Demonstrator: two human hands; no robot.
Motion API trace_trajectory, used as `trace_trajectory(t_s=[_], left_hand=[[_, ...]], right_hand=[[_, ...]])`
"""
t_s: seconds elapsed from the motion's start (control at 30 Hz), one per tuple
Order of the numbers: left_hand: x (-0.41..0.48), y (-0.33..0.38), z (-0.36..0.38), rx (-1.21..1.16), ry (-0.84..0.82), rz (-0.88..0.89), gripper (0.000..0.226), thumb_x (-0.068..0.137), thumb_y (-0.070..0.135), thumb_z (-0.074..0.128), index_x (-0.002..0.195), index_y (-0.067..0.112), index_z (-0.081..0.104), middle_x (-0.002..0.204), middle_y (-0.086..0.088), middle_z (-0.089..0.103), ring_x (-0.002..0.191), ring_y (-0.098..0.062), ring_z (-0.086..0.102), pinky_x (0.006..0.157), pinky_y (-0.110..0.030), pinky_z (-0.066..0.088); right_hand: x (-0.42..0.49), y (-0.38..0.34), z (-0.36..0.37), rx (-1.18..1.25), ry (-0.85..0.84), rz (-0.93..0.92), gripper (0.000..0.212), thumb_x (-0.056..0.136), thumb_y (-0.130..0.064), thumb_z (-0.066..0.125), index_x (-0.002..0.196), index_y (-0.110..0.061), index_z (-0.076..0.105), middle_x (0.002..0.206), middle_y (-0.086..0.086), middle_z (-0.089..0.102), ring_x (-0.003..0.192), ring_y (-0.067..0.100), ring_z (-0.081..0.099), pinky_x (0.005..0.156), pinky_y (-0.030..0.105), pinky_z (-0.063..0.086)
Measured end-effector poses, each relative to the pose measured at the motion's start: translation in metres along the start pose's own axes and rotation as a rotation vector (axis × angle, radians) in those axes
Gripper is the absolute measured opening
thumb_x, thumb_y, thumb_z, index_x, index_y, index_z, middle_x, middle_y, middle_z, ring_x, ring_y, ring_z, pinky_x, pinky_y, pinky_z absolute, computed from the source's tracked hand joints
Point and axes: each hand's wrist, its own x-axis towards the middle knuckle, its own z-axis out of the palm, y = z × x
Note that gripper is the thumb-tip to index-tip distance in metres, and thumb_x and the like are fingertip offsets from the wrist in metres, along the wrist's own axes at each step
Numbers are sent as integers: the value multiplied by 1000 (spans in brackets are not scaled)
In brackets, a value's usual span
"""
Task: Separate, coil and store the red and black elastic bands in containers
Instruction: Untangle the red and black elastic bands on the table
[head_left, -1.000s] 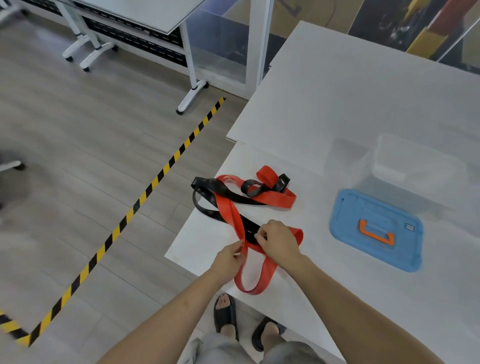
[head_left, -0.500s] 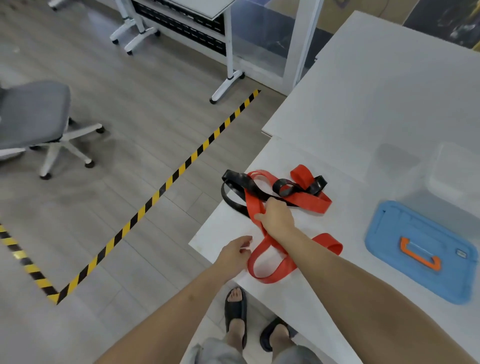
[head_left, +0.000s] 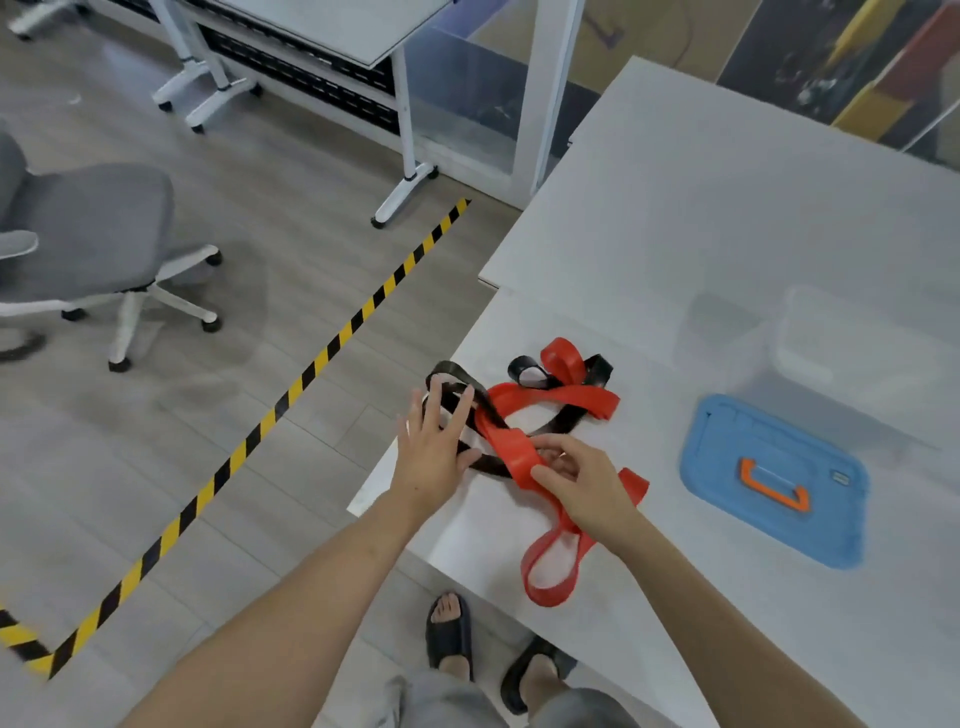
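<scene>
A red elastic band and a black elastic band lie tangled together near the left corner of the white table. My right hand pinches a fold of the red band, whose loop hangs toward the table's near edge. My left hand is spread flat with fingers apart over the black band's left loop. A clear plastic container stands at the right, with its blue lid lying flat in front of it.
The table's left edge drops to a wooden floor with a yellow-black tape line. A grey office chair stands at the left. Another white table is at the back. My sandalled feet show below the table edge.
My left hand has gone from beside the red loop up onto the black band, fingers spread. My right hand has drawn back and now pinches a red fold nearer me.
</scene>
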Motion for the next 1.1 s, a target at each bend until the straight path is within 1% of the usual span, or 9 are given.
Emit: trace_trajectory(t_s=[0.17,0.33,0.47,0.53,0.67,0.77,0.87,0.97,1.1], left_hand=[[16,13,5,149,-149,79,90,98,53,61,166,37,4,175,-15,-3,160,-45,-7,123,-71,15],[25,22,20,304,-147,197,89,86,44,78,161,36,32,164,-20,35,151,-49,31,114,-69,30],[33,22,18,387,-90,203,90,89,45,74,163,39,23,145,-16,48,137,-38,45,117,-67,26],[38,18,15,414,-113,195,90,88,39,75,162,40,24,134,-12,52,126,-33,51,113,-60,35],[48,14,15,334,-250,135,68,102,33,60,161,37,27,134,-4,55,127,-29,52,103,-48,43],[46,17,19,252,-319,94,34,106,39,48,140,36,54,119,1,61,115,-25,59,92,-40,43],[41,15,23,121,-308,52,28,107,37,46,120,31,69,105,0,53,102,-27,58,83,-36,42],[40,18,19,51,-241,28,28,106,37,50,106,23,75,102,-2,43,104,-27,48,80,-36,40],[38,23,7,-11,-211,-49,40,110,36,43,92,15,73,106,-1,40,111,-24,37,80,-36,42]], right_hand=[[-39,32,-28,-187,54,90,30,96,-8,65,112,-33,68,110,-18,66,101,-5,61,82,5,44],[-44,75,-39,-521,46,255,29,93,-8,57,110,-32,59,109,-7,62,91,11,62,75,22,48],[-23,70,-26,-749,18,243,52,91,-4,56,140,-23,52,128,4,59,111,26,63,86,37,53],[-8,61,-11,-833,1,191,59,89,-6,58,145,-22,47,131,7,56,117,30,60,93,43,52],[20,42,29,-692,3,175,43,91,-13,55,133,-17,52,127,7,57,116,33,58,95,46,50],[31,44,50,-640,18,176,35,97,-26,59,131,-17,54,129,5,61,117,30,61,95,44,47],[30,54,59,-743,5,154,57,91,-49,71,134,-16,54,127,4,59,118,28,60,96,42,47],[29,56,59,-809,14,115,55,94,-36,72,140,-16,49,134,7,56,117,29,62,94,38,48],[26,51,45,-638,97,108,49,103,-12,57,148,-18,40,135,9,51,102,36,67,76,38,50]])
